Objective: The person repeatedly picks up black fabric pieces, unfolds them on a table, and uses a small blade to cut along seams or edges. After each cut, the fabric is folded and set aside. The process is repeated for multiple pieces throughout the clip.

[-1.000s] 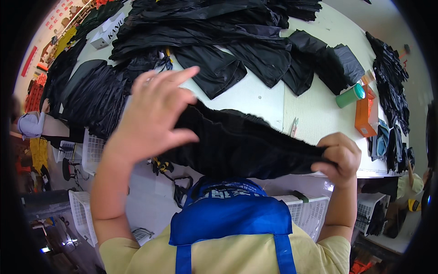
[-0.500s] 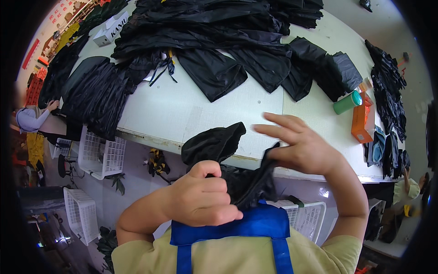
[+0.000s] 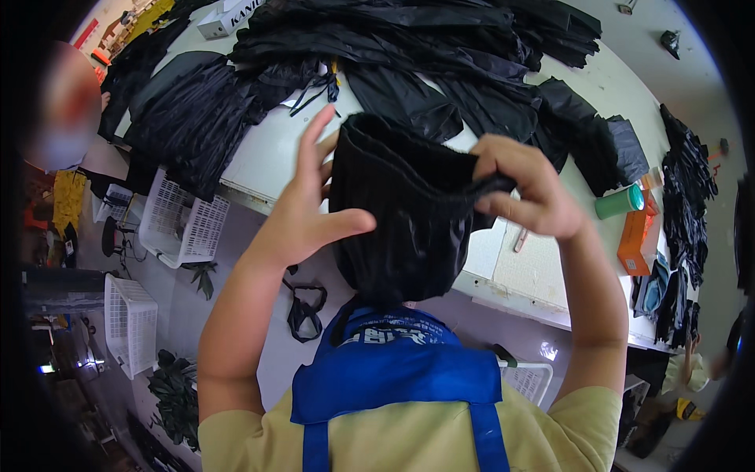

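A black, shiny cloth piece (image 3: 401,236), shaped like a pouch with a thick seamed rim, hangs upright before my chest. Its mouth gapes upward and shows the dark inside. At its left side is my left hand (image 3: 292,216), fingers spread, the thumb lying across the front of the cloth and some fingertips hidden behind it. The index finger points up, free of the fabric. With thumb and fingers my right hand (image 3: 533,189) pinches the rim at the right. Whether this is a bag, a hat or part of a garment, I cannot tell.
Heaps of black garments (image 3: 377,47) cover the far part of the white table (image 3: 255,169). A green cylinder (image 3: 620,202) and an orange box (image 3: 638,236) stand at the right. White plastic baskets (image 3: 185,216) sit on the floor at left. Another person (image 3: 67,118) is at the far left.
The black cloth has risen and been turned mouth-up and spread wide. My left hand has gone from a fist on it to spread fingers beside it; my right hand now pinches its rim.
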Demonstrator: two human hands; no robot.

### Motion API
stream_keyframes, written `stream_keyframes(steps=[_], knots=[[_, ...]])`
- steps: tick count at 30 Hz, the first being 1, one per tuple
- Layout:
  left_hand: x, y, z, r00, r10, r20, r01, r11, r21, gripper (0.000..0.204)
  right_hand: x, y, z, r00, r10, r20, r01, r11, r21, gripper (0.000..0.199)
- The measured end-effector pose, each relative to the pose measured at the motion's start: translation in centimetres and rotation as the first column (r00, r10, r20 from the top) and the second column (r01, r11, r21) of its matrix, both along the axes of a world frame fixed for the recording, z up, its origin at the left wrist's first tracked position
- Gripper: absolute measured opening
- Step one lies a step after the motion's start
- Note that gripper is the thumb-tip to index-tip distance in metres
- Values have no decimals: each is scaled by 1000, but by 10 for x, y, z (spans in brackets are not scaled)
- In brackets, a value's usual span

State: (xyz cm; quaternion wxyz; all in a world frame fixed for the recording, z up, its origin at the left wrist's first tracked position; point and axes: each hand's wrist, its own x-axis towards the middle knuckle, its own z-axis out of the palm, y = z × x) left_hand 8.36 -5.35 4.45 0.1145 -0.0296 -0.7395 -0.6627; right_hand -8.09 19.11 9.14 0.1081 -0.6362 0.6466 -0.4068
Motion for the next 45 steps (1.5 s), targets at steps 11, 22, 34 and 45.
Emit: stream_keyframes(steps=[11,22,34,45], knots=[[-56,-29,25,997,-66,-31,72,933,352,48,-49,4,31,822,0,569,40,998,-57,24],[53,38,-158,529,-152,835,-62,974,217,36,-14,-7,106,937,-64,345,164,949,-271,24],[93,-17,-168,926,341,162,-354,637,684,37,-2,-52,146,917,141,372,-16,948,-318,17],[111,-8,-72,830,-343,441,-165,604,780,63,-48,32,169,907,348,236,-284,921,-266,38]])
